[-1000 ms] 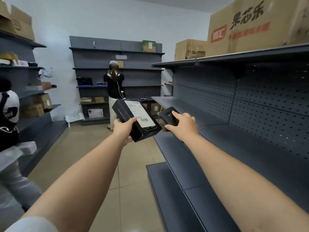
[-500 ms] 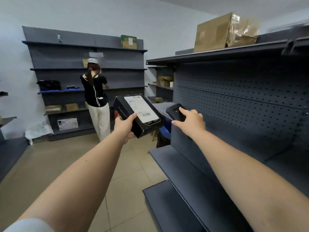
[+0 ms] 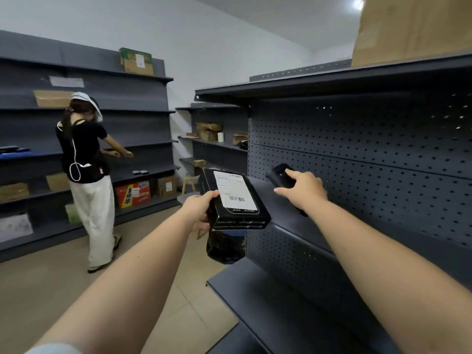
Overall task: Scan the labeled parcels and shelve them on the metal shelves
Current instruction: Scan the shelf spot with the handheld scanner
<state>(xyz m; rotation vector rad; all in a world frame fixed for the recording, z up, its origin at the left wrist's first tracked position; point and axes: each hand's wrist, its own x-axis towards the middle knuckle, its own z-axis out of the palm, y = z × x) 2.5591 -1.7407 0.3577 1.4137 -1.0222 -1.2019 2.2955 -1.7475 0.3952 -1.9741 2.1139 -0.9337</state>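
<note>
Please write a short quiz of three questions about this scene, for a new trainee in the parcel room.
1. True or false: the left hand holds the black parcel with its white label facing up.
2. What does the right hand hold? A) tape B) scanner C) pen
3. Is the parcel already on the metal shelf?

Key: 1 true; 2 B; 3 no, it is in the hand, beside the shelf.

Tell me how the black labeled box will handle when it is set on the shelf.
The black box probably stays stiff: its edges look straight. It seems light, since the left hand holds it alone by one side. Flat and low, it should lie steady on the metal shelf, unlikely to tip or roll.
</note>
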